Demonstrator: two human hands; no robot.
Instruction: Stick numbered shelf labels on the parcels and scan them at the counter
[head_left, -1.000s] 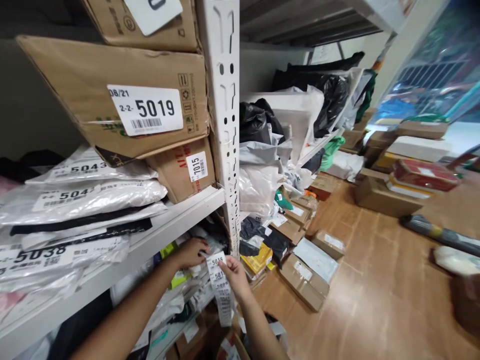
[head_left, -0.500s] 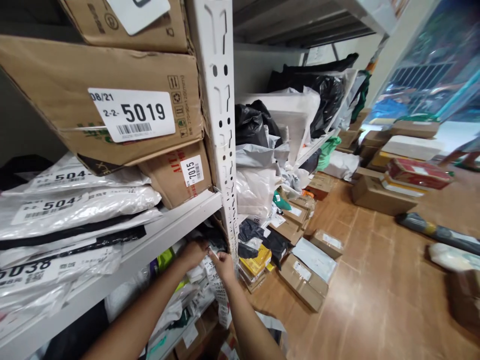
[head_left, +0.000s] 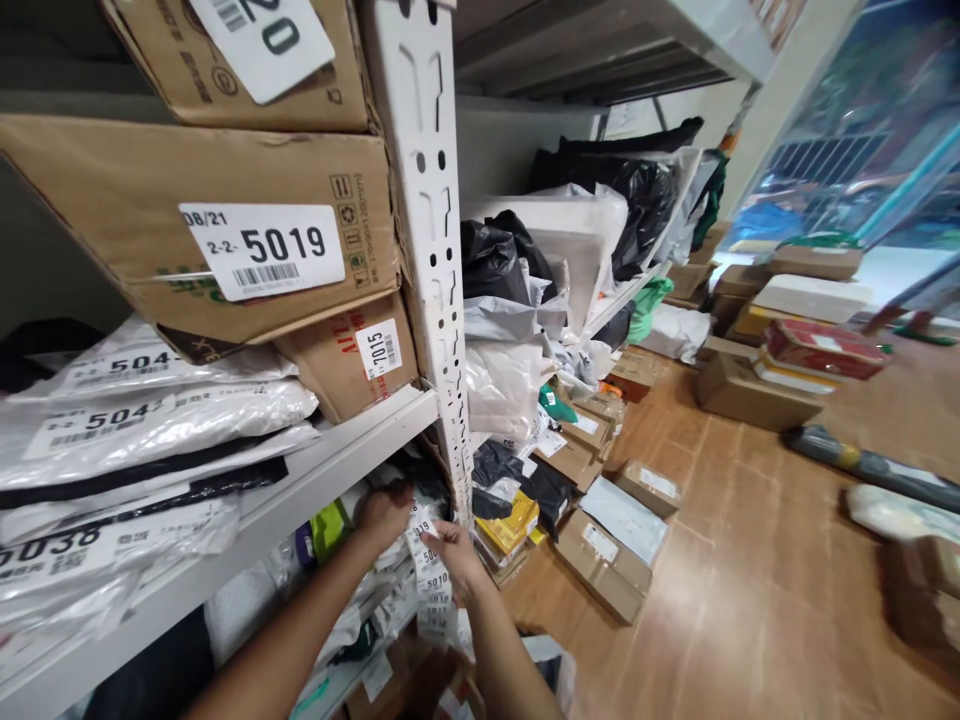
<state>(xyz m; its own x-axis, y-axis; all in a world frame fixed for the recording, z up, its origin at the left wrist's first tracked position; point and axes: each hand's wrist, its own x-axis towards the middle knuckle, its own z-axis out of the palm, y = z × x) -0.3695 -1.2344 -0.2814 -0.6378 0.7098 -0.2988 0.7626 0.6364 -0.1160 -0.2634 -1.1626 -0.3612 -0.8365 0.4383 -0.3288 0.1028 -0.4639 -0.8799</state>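
Note:
At the end of the lower shelf, by the upright post, a long strip of printed number labels [head_left: 435, 585] hangs down between my hands. My left hand [head_left: 385, 515] is closed at the strip's upper end, its fingertips partly hidden. My right hand [head_left: 459, 562] pinches the strip's right edge a little lower, thumb and fingers pressed together. Below and behind them lie white plastic parcels and a bright green package [head_left: 328, 532]. Above my hands sits a cardboard box labelled 5019 [head_left: 285, 180], with a smaller box labelled 7015 [head_left: 341, 365] under it.
A white perforated post [head_left: 427, 210] stands just beyond my hands. White bagged parcels [head_left: 172, 415] fill the shelf on the left, whose metal edge [head_left: 300, 500] runs above my forearms. Cardboard boxes [head_left: 604, 565] lie on the wooden floor to the right. Part of a person's leg shows far right.
My right hand has slid down along the label strip, and more of its printed labels face me. My left hand stays at the top. The view has tilted up slightly.

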